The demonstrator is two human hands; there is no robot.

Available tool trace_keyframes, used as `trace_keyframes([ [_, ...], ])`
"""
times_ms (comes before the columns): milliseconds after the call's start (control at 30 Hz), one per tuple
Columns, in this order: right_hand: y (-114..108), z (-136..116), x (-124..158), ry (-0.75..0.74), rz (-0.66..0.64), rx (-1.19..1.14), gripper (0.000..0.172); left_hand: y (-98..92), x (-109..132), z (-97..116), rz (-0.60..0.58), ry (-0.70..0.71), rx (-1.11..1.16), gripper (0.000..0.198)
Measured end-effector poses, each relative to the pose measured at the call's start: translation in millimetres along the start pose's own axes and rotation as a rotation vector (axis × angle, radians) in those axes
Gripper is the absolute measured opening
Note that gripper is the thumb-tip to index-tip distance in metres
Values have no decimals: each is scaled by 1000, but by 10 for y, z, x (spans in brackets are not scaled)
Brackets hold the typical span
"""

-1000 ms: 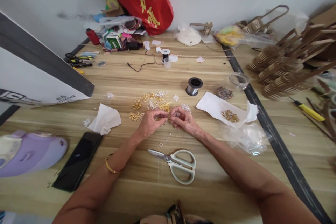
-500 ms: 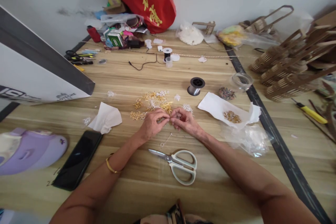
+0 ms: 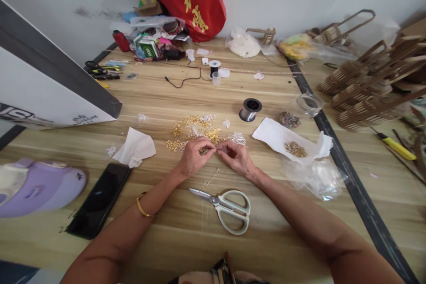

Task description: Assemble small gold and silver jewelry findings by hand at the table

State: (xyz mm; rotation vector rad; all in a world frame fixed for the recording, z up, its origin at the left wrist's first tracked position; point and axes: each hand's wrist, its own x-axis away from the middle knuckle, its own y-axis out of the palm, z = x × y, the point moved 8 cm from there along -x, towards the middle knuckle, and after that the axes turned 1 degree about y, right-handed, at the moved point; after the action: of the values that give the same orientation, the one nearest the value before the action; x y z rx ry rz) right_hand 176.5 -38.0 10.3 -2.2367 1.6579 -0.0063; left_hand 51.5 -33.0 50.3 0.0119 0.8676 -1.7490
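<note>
My left hand [image 3: 197, 155] and my right hand [image 3: 235, 156] meet fingertip to fingertip over the table, each in a pinch. Whatever sits between the fingertips is too small to name. Just beyond them lie small gold and silver jewelry findings [image 3: 193, 129] in loose heaps, and silver pins [image 3: 238, 138] rest beside my right hand. Below the hands is a short fine chain [image 3: 212, 177] with a ring at its end. Scissors [image 3: 223, 207] with pale handles lie nearer to me, their blades pointing left.
A wire spool [image 3: 250, 110] stands behind the hands. White paper with brown-gold beads [image 3: 295, 149] and a clear plastic bag [image 3: 317, 177] are on the right. A black phone [image 3: 100, 202], crumpled tissue [image 3: 135, 146] and purple container [image 3: 43, 188] are left. Small woven baskets [image 3: 359, 97] crowd the right side.
The right hand's fingers have turned inward and drawn closer together at the pinch. The left hand stays nearly in place. The whole view has shifted slightly.
</note>
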Motion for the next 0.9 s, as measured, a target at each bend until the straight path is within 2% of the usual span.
trace_keyframes([
  [533,-21,17,-2,-4,15,28,18,8,22,-97,12,-105,139,6],
  [900,-70,88,-27,114,60,-143,22,63,54,-299,20,-285,309,11],
])
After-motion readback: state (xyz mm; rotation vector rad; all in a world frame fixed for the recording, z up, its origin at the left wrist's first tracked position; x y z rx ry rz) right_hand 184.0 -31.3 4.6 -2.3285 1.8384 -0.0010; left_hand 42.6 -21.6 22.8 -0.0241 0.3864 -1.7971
